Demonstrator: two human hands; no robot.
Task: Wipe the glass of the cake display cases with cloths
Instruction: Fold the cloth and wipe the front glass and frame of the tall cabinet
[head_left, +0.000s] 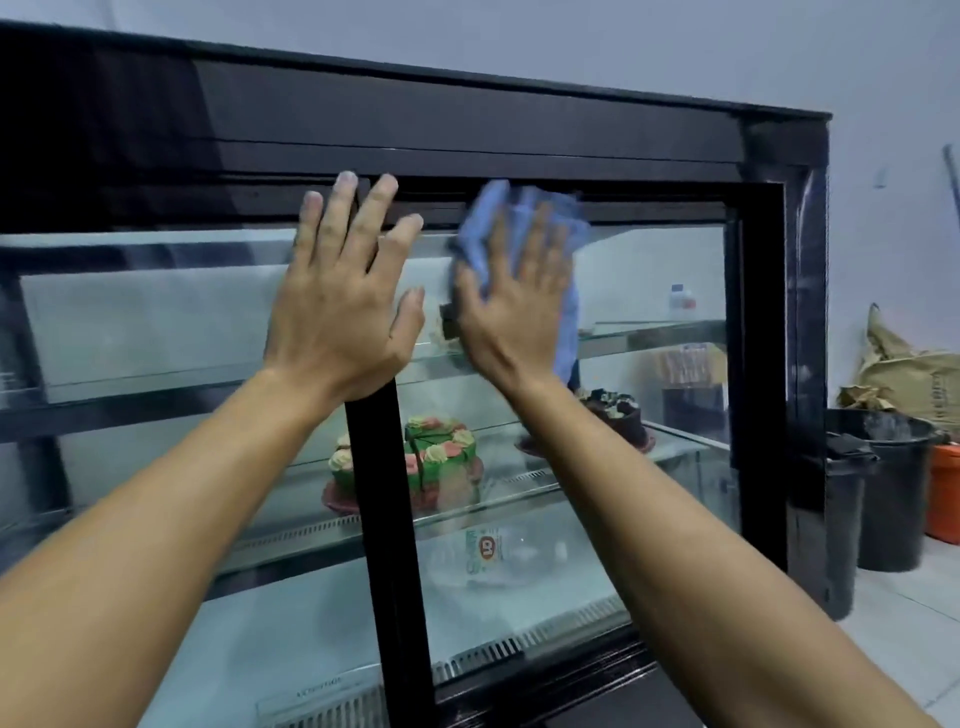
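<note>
In the upper middle of the frame the left hand is bracing flat, fingers spread wide, against the display case. Just right of it, the right hand is pressing a blue cloth to the top of the glass — wiping is under way, and the next stroke probably needs to sweep downward. Lower centre, a bottle label is too blurred to read.

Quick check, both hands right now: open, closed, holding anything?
Left hand: open, fingers spread flat against the display case.
Right hand: open, straight fingers pressing the blue cloth on the glass.
</note>
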